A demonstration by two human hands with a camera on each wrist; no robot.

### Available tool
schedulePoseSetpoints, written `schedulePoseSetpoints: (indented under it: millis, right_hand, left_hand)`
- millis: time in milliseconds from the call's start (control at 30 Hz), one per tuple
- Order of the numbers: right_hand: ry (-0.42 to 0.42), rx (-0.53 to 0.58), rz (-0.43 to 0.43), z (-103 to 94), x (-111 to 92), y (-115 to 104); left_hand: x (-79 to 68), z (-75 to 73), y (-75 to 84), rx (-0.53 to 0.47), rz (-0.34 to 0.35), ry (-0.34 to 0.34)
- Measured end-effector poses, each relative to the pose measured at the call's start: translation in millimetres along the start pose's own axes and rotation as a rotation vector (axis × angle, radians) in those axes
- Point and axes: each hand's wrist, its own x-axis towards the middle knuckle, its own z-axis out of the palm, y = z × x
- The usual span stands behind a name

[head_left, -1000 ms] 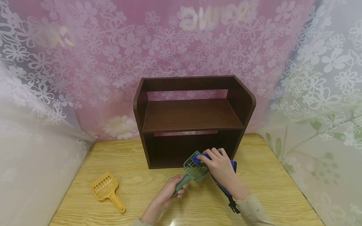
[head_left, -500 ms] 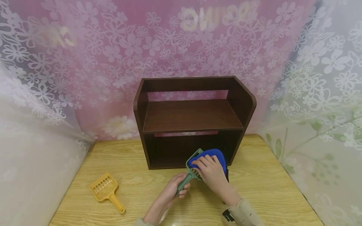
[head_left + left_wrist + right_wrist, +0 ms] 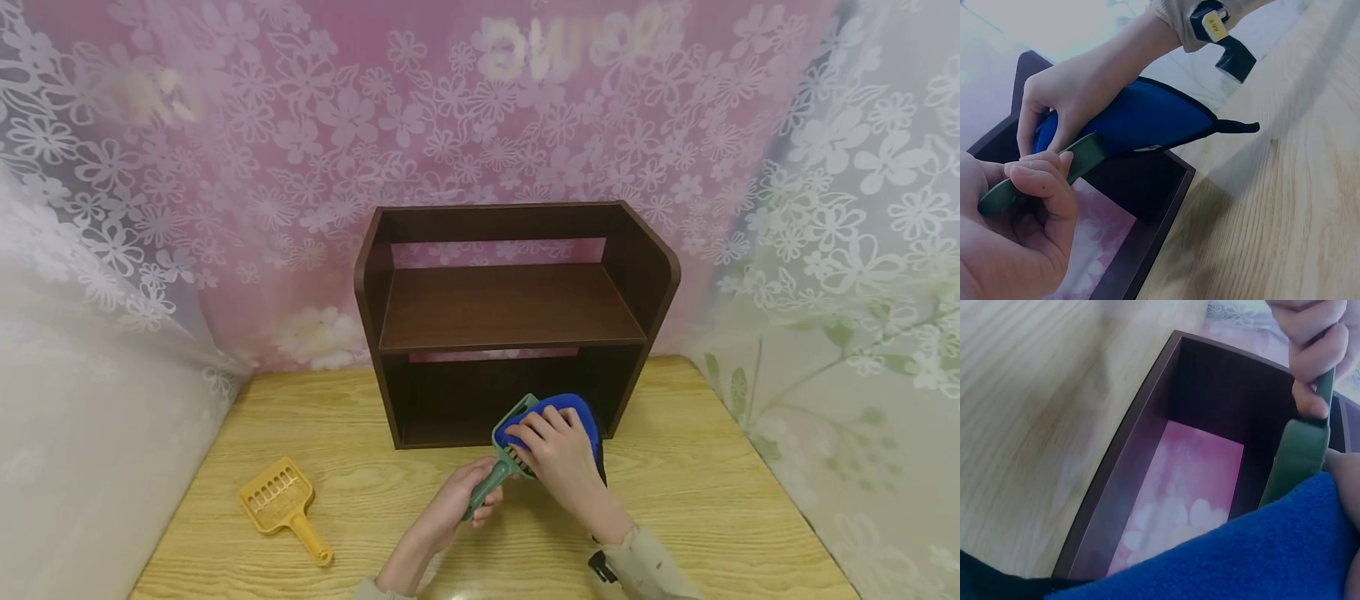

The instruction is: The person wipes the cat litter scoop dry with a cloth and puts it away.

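My left hand (image 3: 461, 500) grips the handle of a green slotted litter scoop (image 3: 487, 492), its head tilted up in front of the shelf. My right hand (image 3: 558, 454) holds a blue fleecy cloth (image 3: 573, 408) against the scoop's slotted head, fingers bent over it. Black trim edges the cloth (image 3: 1154, 115), and a black strap end trails from its corner in the left wrist view. In the right wrist view the cloth (image 3: 1254, 550) hides part of the green scoop (image 3: 1297, 456). A yellow litter scoop (image 3: 281, 500) lies on the table at left.
A dark brown two-tier shelf (image 3: 513, 308) stands at the back of the wooden table (image 3: 360, 483), just behind the hands. Flowered curtains (image 3: 300, 167) hang behind and at both sides. A black item (image 3: 602, 567) sits at the right wrist.
Over the past second the cloth has spread across the green scoop's head, and the right hand has shifted slightly left and down. Since half a second ago, little differs. The yellow scoop stays put.
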Motion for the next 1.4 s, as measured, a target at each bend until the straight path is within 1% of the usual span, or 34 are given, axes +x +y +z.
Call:
schedulePoseSetpoints:
  millis: [167, 233, 367, 433, 567, 733, 833, 900, 967, 1067, 1167, 1300, 1367, 1400]
  right_hand:
    - [-0.005, 0.011, 0.086, -2.1, -0.8, 12.3]
    - [-0.009, 0.024, 0.117, -3.3, -1.2, 16.3]
    - [-0.017, 0.036, 0.159, -3.5, -0.9, 18.2]
    - [-0.032, 0.028, 0.165, -1.9, -0.6, 16.2]
    - [-0.067, 0.027, 0.114, 2.0, -0.9, 9.8]
    - [-0.086, 0.142, 0.011, 2.2, -4.2, 3.2]
    - [-0.104, 0.178, -0.003, 0.3, -4.7, 0.9]
    - [-0.101, 0.150, 0.020, -1.2, -3.6, 0.9]
    - [-0.089, 0.103, 0.069, -2.6, -2.5, 3.6]
    - [-0.064, 0.052, 0.140, -2.7, -2.2, 12.0]
    - [-0.042, 0.030, 0.183, -1.5, -3.7, 23.3]
    - [0.008, 0.055, 0.248, -4.5, -3.7, 36.8]
    - [0.039, 0.091, 0.264, -7.7, -2.0, 41.9]
    - [0.054, 0.109, 0.263, -8.9, -1.1, 44.1]
  left_hand:
    - [-0.5, 2.5, 0.1, 0.004, 0.013, 0.001]
    - [-0.6, 3.6, 0.2, -0.001, 0.009, 0.003]
    - [-0.8, 4.9, 0.8, -0.001, -0.005, 0.011]
    - [-1.1, 5.0, 1.2, 0.007, -0.005, 0.017]
    - [-1.6, 2.6, 1.0, 0.035, 0.021, 0.032]
    - [-2.1, -0.3, 1.6, 0.055, 0.025, 0.049]
    - [-1.5, -1.2, 2.3, 0.054, 0.023, 0.054]
    - [-1.5, -0.6, 2.9, 0.064, 0.031, 0.051]
    - [-1.7, 0.7, 3.7, 0.080, 0.035, 0.038]
    - [-1.4, 2.8, 4.0, 0.100, 0.039, 0.028]
    - [0.3, 2.5, 1.9, 0.105, 0.049, 0.024]
    - [-1.4, 0.4, -2.0, 0.088, 0.050, 0.021]
    - [-2.9, -0.7, -3.3, 0.073, 0.057, 0.020]
    - [-3.3, -1.0, -3.6, 0.065, 0.048, 0.022]
